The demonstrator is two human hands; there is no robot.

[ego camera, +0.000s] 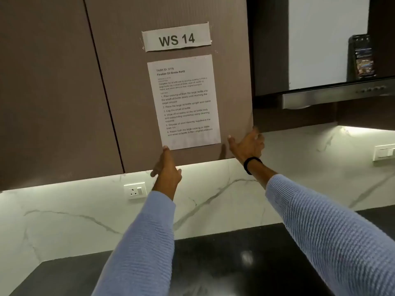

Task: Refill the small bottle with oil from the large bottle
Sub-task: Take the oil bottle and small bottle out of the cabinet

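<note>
Neither oil bottle is in view. Both my hands are raised to a brown upper cabinet door (171, 18). My left hand (167, 167) points up with its index fingertip touching the bottom left corner of a taped instruction sheet (183, 101); its other fingers are curled. My right hand (248, 145) rests on the lower right corner of the same door, thumb spread on the front and fingers wrapped round the door's right edge. A black band sits on my right wrist.
A "WS 14" label (176, 38) is taped above the sheet. A range hood (333, 97) hangs at the right with a phone (362, 58) propped above it. Below are a marble backsplash (64, 210) with a socket (135, 190), a switch plate (383, 152) and a dark countertop (213, 263).
</note>
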